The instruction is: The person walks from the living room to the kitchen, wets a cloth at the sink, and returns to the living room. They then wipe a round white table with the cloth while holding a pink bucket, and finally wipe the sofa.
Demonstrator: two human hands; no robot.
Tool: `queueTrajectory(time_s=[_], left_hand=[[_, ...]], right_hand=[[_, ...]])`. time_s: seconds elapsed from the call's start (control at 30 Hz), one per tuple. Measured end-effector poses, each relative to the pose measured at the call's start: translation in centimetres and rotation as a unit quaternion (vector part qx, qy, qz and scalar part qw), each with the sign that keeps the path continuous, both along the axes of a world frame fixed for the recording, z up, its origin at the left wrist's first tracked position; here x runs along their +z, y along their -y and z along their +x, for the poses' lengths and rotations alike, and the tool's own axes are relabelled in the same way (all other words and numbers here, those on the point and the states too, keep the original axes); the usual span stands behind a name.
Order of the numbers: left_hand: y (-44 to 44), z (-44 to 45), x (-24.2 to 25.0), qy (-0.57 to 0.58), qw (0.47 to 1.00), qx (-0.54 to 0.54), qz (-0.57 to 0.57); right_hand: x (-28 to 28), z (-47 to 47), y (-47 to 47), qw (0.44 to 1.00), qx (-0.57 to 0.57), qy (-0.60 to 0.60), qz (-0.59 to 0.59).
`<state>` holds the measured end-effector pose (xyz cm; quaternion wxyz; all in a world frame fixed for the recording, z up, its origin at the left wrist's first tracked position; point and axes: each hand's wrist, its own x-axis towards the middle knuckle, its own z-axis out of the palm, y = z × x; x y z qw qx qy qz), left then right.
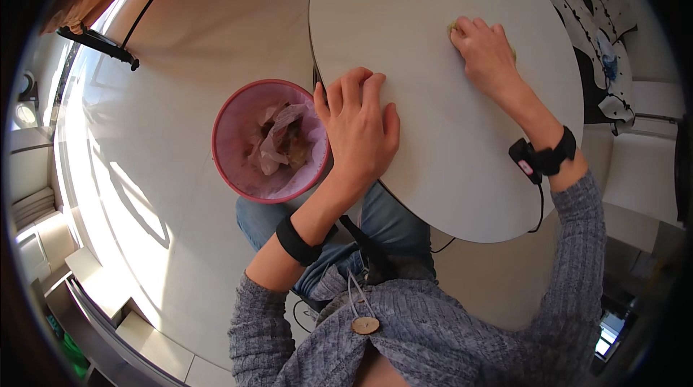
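My right hand [484,48] presses a greenish-yellow cloth or sponge [452,27] onto the white round-edged tabletop [444,132]; most of it is hidden under my fingers. My left hand [360,121] rests with spread, bent fingers on the table's left edge and holds nothing. Close beside it, to the left and below the table's level, stands a pink waste bin [216,143] with a light liner. Crumpled tissue [276,143] and other scraps lie inside the bin.
A black-and-white patterned cloth [590,62] covers something beyond the table's right edge. Pale cabinets or drawers [97,284] stand at the lower left. A black metal stand foot [100,47] is on the floor at the upper left. A black cable [540,208] hangs from my right wrist strap.
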<state>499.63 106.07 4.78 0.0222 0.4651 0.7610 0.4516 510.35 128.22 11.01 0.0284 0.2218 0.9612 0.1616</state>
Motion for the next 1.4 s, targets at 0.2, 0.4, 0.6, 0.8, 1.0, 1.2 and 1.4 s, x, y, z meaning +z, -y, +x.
queueTrajectory(time_s=[0.2, 0.4, 0.6, 0.8, 1.0, 1.2, 1.4], left_hand=[[-0.2, -0.1, 0.1, -0.004, 1.0, -0.007, -0.003], [-0.1, -0.2, 0.1, -0.026, 1.0, 0.009, 0.01], [-0.3, -0.1, -0.1, -0.01, 1.0, 0.001, -0.004], [-0.1, -0.1, 0.0, -0.019, 1.0, -0.001, 0.0], [-0.2, 0.1, -0.1, -0.032, 0.999, 0.014, 0.0], [0.0, -0.1, 0.1, -0.033, 0.999, 0.008, 0.003], [0.0, 0.0, -0.1, -0.009, 1.0, 0.004, -0.005]], right_hand=[[-0.6, -1.9, -3.9, 0.998, 0.01, -0.049, 0.034], [-0.9, -2.7, -4.1, 0.998, 0.01, -0.002, 0.066], [-1.0, -0.8, -2.1, 0.997, 0.058, -0.049, 0.006], [-0.6, -3.2, -4.1, 0.998, 0.034, -0.014, 0.059], [-0.3, 0.5, -0.7, 0.996, 0.071, -0.058, -0.005], [0.4, -3.8, -5.0, 0.999, -0.017, -0.029, 0.026], [-0.6, 2.2, -2.3, 0.996, -0.006, -0.046, -0.07]])
